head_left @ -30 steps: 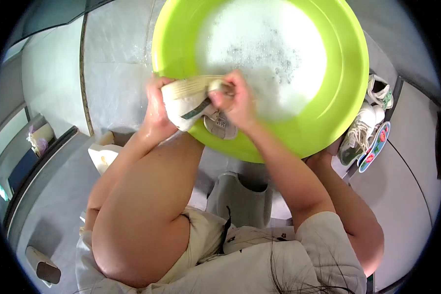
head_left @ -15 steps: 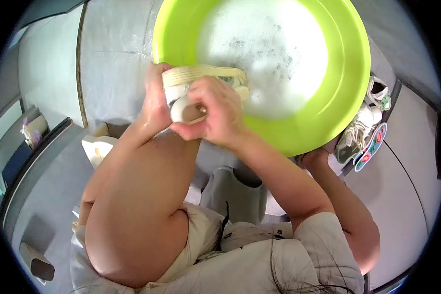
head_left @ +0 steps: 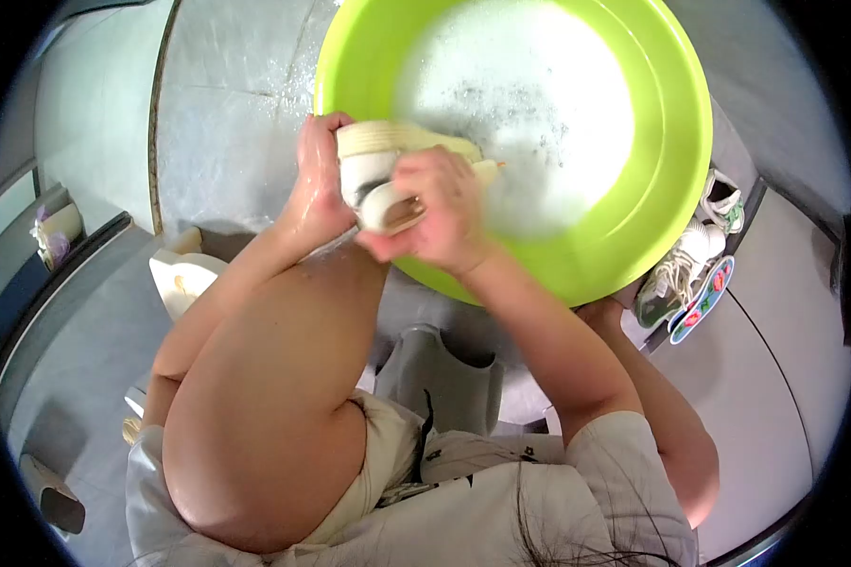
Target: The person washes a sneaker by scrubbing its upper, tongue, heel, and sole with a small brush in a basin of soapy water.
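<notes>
A white shoe (head_left: 356, 175) with a ribbed cream sole is tipped on its side over the near-left rim of a lime-green basin (head_left: 359, 57). My left hand (head_left: 317, 189) is wet and closed around its heel end. My right hand (head_left: 444, 203) is blurred and closed against the shoe's near side. Between its thumb and fingers is a pale piece (head_left: 378, 210) with a rounded, hollow tan end, brush-like in shape, mostly hidden by the fingers. Soapy water with white foam (head_left: 529, 94) fills the basin.
Right of the basin lie a white lace-up sneaker (head_left: 676, 269), another white shoe (head_left: 721, 200) and a flower-patterned sole-shaped piece (head_left: 704, 300). A grey plastic piece (head_left: 442, 378) stands between my legs. A white object (head_left: 184, 279) is at the left. Wet grey tiles surround the basin.
Both hands and the shoe sit slightly farther right in view, and the view itself has shifted a little. My right hand and the shoe's far end are more blurred.
</notes>
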Action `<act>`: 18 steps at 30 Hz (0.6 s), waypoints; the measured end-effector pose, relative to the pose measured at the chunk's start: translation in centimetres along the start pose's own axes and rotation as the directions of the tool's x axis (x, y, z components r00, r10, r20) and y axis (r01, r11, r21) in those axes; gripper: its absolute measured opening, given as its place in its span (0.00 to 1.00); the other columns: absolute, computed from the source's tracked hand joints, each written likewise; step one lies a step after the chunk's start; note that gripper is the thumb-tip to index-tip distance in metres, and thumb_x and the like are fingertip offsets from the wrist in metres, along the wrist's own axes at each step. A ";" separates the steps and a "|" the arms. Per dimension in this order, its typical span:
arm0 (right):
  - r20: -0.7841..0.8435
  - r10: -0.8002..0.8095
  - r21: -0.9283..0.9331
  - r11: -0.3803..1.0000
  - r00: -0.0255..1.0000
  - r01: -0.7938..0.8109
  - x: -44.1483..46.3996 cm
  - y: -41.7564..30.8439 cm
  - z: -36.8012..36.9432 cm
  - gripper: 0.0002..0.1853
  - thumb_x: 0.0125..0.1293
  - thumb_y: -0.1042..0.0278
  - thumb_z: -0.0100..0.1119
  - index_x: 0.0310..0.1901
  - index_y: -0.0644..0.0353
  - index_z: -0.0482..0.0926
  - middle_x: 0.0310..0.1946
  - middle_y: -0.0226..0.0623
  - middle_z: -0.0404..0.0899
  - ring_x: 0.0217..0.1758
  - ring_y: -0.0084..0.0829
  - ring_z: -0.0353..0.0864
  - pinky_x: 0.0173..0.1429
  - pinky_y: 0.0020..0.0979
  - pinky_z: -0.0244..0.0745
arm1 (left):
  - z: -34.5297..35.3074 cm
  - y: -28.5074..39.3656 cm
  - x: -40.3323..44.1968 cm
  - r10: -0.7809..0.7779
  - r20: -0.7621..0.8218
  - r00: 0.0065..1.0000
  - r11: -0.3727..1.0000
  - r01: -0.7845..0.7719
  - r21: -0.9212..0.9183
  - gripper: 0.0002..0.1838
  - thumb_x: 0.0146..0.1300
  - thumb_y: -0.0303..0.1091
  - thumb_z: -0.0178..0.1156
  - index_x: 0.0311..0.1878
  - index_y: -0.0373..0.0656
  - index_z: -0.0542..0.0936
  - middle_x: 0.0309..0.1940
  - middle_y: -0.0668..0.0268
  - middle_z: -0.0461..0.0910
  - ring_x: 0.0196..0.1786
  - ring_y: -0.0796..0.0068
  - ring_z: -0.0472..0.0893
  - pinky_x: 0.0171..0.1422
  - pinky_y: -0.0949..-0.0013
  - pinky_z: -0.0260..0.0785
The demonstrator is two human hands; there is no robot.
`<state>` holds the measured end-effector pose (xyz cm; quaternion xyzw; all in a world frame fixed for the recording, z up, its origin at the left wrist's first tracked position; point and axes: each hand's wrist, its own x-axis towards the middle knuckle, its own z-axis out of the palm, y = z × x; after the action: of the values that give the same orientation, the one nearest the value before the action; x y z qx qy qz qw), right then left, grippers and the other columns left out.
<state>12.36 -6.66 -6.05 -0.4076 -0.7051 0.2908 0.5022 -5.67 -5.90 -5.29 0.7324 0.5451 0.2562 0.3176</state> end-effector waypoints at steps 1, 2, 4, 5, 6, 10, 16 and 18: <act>0.024 -0.046 -0.002 0.999 0.999 0.046 1.4 -1.5 0.2 0.30 0.40 0.45 0.79 0.37 0.53 0.71 0.36 0.32 0.75 0.35 0.40 0.78 0.39 0.42 0.72 | -0.2 -0.1 0.4 0.013 0.005 1.000 1.000 -0.013 0.021 0.44 0.42 0.36 0.76 0.60 0.32 0.63 0.48 0.50 0.67 0.51 0.48 0.69 0.58 0.50 0.62; 0.049 -0.079 0.002 0.997 0.996 0.079 2.0 -2.4 0.3 0.30 0.40 0.44 0.78 0.35 0.53 0.71 0.35 0.32 0.74 0.35 0.40 0.78 0.38 0.41 0.72 | -0.5 0.0 0.5 0.015 0.018 1.000 0.999 -0.016 0.042 0.44 0.42 0.37 0.76 0.60 0.32 0.63 0.48 0.50 0.67 0.51 0.47 0.69 0.58 0.50 0.61; 0.036 -0.043 -0.012 0.999 0.998 0.043 0.1 -0.4 0.2 0.28 0.41 0.44 0.77 0.35 0.53 0.71 0.34 0.31 0.73 0.35 0.39 0.77 0.39 0.42 0.72 | -0.9 0.1 0.3 0.081 0.053 0.995 0.989 -0.087 0.117 0.45 0.42 0.38 0.76 0.60 0.32 0.62 0.49 0.50 0.67 0.52 0.48 0.68 0.60 0.50 0.60; 0.004 -0.016 -0.032 0.999 1.000 0.016 -0.9 1.6 -0.3 0.28 0.42 0.44 0.76 0.34 0.53 0.71 0.34 0.31 0.73 0.35 0.39 0.77 0.39 0.42 0.72 | -0.4 -0.5 0.5 0.121 0.033 0.992 0.980 -0.125 0.153 0.45 0.41 0.38 0.76 0.60 0.32 0.62 0.50 0.50 0.67 0.52 0.48 0.68 0.60 0.50 0.60; -0.023 0.020 -0.048 0.999 1.000 -0.021 -1.6 2.7 -0.7 0.28 0.43 0.43 0.76 0.34 0.53 0.72 0.34 0.31 0.73 0.35 0.39 0.77 0.39 0.42 0.72 | 0.1 -0.6 0.4 0.153 0.019 0.988 0.971 -0.154 0.185 0.45 0.41 0.38 0.76 0.60 0.33 0.62 0.50 0.50 0.67 0.53 0.48 0.68 0.61 0.49 0.60; -0.034 0.057 0.026 0.998 0.998 -0.056 0.5 0.0 -0.4 0.29 0.40 0.45 0.78 0.35 0.53 0.72 0.35 0.33 0.74 0.34 0.41 0.77 0.40 0.42 0.73 | -0.1 0.0 0.6 -0.098 0.049 0.994 0.994 0.100 -0.034 0.42 0.44 0.36 0.75 0.60 0.33 0.63 0.50 0.50 0.68 0.52 0.47 0.69 0.61 0.48 0.59; 0.087 0.312 0.028 0.949 0.946 -0.315 -3.8 4.4 -2.0 0.27 0.47 0.42 0.75 0.34 0.55 0.73 0.36 0.34 0.76 0.36 0.35 0.78 0.42 0.36 0.74 | 0.0 0.1 0.5 0.142 -0.030 0.989 0.981 -0.137 0.140 0.41 0.44 0.36 0.77 0.59 0.33 0.65 0.47 0.51 0.71 0.47 0.47 0.72 0.58 0.50 0.62; 0.262 0.707 0.103 0.657 0.657 -0.747 -6.8 7.2 -3.8 0.28 0.51 0.41 0.74 0.35 0.57 0.73 0.36 0.35 0.76 0.35 0.32 0.77 0.41 0.34 0.74 | 0.8 0.0 0.3 0.054 -0.101 0.993 0.998 -0.049 0.049 0.41 0.44 0.35 0.77 0.59 0.33 0.66 0.46 0.51 0.72 0.45 0.47 0.73 0.55 0.52 0.64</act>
<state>19.09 -8.98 -13.88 -0.5721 -0.4949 0.5769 0.3082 -5.06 -5.76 -5.83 0.7392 0.5474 0.2888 0.2655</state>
